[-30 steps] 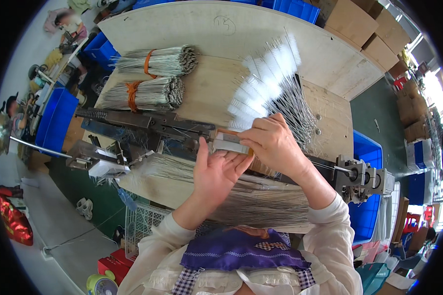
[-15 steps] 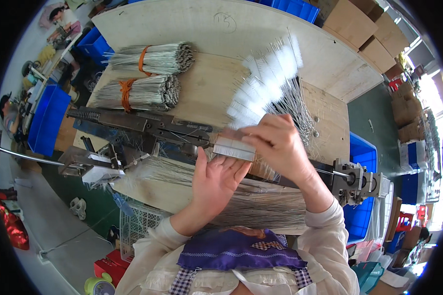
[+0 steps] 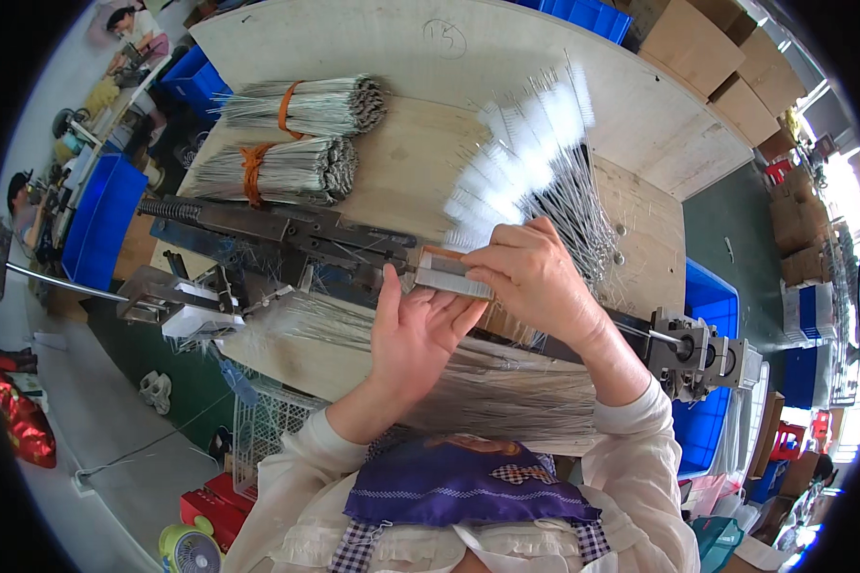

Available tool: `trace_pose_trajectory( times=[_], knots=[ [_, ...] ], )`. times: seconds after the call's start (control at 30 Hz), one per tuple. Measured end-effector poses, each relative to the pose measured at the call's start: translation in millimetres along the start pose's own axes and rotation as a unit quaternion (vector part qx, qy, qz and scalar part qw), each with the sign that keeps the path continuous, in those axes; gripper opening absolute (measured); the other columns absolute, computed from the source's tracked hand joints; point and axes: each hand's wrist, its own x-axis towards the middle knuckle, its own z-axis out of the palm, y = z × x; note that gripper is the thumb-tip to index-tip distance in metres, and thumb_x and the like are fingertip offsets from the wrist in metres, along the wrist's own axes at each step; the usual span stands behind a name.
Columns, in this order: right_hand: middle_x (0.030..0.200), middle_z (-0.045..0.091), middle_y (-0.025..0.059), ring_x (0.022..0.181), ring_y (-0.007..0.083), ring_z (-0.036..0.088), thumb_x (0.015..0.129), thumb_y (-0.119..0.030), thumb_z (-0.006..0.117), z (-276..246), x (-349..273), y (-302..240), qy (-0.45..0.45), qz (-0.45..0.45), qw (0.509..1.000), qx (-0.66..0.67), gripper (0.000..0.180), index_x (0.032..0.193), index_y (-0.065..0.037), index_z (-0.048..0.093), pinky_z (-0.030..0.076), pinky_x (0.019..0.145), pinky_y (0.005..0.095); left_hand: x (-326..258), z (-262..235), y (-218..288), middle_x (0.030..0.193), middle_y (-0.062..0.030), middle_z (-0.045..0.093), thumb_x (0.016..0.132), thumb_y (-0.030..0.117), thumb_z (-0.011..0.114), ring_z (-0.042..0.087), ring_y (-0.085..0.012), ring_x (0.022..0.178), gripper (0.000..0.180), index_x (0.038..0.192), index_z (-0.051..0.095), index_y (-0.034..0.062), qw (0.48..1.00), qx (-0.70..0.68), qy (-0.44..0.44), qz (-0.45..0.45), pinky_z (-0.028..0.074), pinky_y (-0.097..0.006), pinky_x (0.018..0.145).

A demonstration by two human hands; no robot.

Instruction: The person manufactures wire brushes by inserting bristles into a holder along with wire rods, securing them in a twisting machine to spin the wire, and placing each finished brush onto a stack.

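Item: one small, shallow tray (image 3: 444,278), rectangular, with an orange-brown far edge and a white strip along its near side. Location: mid-surface, just right of the dark metal machine bar (image 3: 301,232).

Left hand (image 3: 416,334): palm up, thumb well apart from the fingers; fingers extended under the tray's near side.

Right hand (image 3: 535,282): palm down, thumb and fingers drawn together at the tray's right end; whether they are clamped on it cannot be told.

Surface (image 3: 416,153), pale wood, bearing:
- Wire bundles, two, far left: far bundle (image 3: 315,107) and near bundle (image 3: 287,174), each with an orange tie.
- White-bristled brushes (image 3: 521,158), one heap, far right, beyond the right hand; metal stems (image 3: 575,205) pointing near and right.
- Loose wires (image 3: 506,396), one spread, on the near side, partly behind the left forearm.

Surroundings: upright pale board (image 3: 373,43), far side; blue bin (image 3: 712,296), right.
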Motion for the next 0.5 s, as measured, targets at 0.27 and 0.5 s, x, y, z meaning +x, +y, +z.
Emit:
trace_pose_trajectory(
  times=[0.27, 0.5],
  knots=[
    [0.077, 0.060, 0.0038, 0.073, 0.0213, 0.058, 0.081, -0.014, 0.068, 1.7, -4.6, 4.8, 0.006, 0.006, 1.000, -0.016, 0.013, 0.091, -0.008, 0.072, 0.039, 0.080, 0.0321, -2.6, 0.5, -2.9, 0.144, -0.0211, 0.038, 0.098, 0.062, 0.023, 0.038, -0.0285, 0.136, 0.084, 0.142, 0.026, -0.0091, 1.000, -0.014, -0.006, 0.003, 0.029, -0.041, 0.115],
    [0.079, 0.061, 0.0048, 0.073, 0.0234, 0.059, 0.082, -0.013, 0.068, -1.9, -4.0, 4.9, 0.017, -0.008, 0.999, -0.028, 0.011, 0.091, -0.006, 0.071, 0.042, 0.078, 0.0335, -3.1, 0.3, -3.2, 0.145, -0.0224, 0.036, 0.099, 0.061, 0.025, 0.037, -0.0300, 0.136, 0.083, 0.143, 0.024, -0.0095, 0.999, -0.035, -0.010, 0.007, 0.028, -0.042, 0.116]
  ],
)
